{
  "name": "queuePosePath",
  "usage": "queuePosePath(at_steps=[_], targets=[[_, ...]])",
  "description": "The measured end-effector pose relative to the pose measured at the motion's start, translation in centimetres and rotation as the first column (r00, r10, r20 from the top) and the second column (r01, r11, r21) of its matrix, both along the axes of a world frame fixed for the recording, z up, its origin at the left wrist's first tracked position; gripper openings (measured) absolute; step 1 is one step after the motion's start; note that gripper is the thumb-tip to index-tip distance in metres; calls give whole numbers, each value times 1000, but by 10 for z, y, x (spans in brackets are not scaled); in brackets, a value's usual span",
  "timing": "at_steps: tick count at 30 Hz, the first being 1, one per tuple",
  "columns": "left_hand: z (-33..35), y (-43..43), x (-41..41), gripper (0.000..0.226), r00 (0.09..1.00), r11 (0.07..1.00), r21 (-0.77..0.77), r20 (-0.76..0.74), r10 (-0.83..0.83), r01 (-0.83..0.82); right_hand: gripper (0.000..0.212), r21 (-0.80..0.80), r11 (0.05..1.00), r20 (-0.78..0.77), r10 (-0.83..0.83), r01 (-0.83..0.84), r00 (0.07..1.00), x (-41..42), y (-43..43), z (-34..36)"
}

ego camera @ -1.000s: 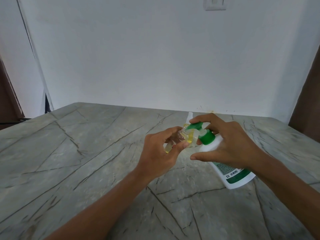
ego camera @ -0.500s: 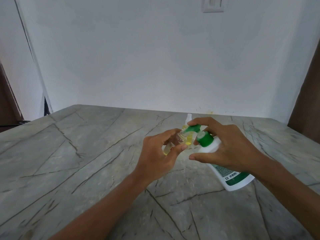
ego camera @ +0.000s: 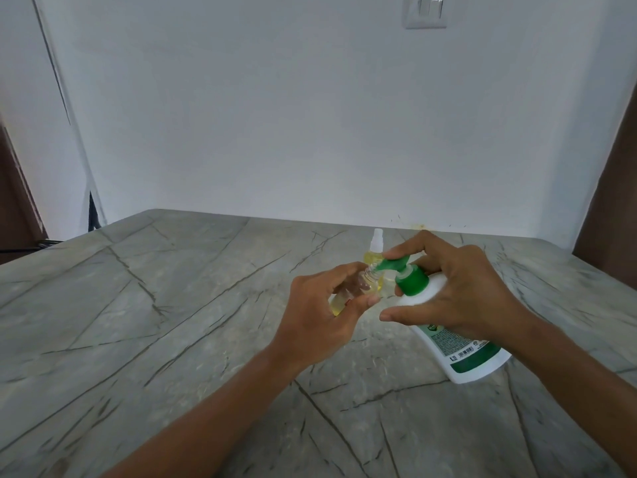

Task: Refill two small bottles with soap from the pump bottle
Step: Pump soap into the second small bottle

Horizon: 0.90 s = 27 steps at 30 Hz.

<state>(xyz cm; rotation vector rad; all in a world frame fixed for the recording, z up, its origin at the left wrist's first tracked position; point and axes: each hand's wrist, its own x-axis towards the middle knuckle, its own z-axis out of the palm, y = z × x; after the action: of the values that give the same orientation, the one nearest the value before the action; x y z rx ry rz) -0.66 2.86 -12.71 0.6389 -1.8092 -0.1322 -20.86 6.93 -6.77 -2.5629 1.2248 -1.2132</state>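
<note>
Two small bottles sit at the middle of the scene, near the far side of the table. One, a clear open-necked bottle (ego camera: 362,283), is held above the table top and tilted, its neck pointing up and to the right. A little yellow liquid has pooled at its lower end. Its mouth meets the tip of the green pump spout (ego camera: 394,263). The other, a capped bottle (ego camera: 373,257) with a white spray top and yellow liquid inside, stands upright on the table just behind the first.

The left hand (ego camera: 320,315) grips the clear bottle, thumb on the near side and fingers curled over the far side. The pump bottle (ego camera: 468,357), white with a green collar and a green-and-white label, leans away from the person towards the clear bottle. Whether its base rests on the table I cannot tell. The right hand (ego camera: 458,294) is wrapped round its shoulder, with the forefinger lying along the top of the pump head and the thumb stretched out underneath, towards the left hand.

Both forearms reach in from the near edge over the grey marble-patterned table (ego camera: 172,305), which is veined with dark lines. Behind it rises a plain white wall (ego camera: 310,115), with a switch plate (ego camera: 425,12) high up.
</note>
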Motion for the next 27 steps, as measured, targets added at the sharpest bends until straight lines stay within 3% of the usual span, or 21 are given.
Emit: queuePosePath(at_steps=[15,27], targets=[[4,-1,1,41,999,1000,22,-46,4,-3,73,-9,1000,-76,-14,14,997,2,-2,-2],[2,1,0,40,1000,1000,10,-13,17,-17,62,-5,1000,-51,-26,26,998,2,-3,-1]])
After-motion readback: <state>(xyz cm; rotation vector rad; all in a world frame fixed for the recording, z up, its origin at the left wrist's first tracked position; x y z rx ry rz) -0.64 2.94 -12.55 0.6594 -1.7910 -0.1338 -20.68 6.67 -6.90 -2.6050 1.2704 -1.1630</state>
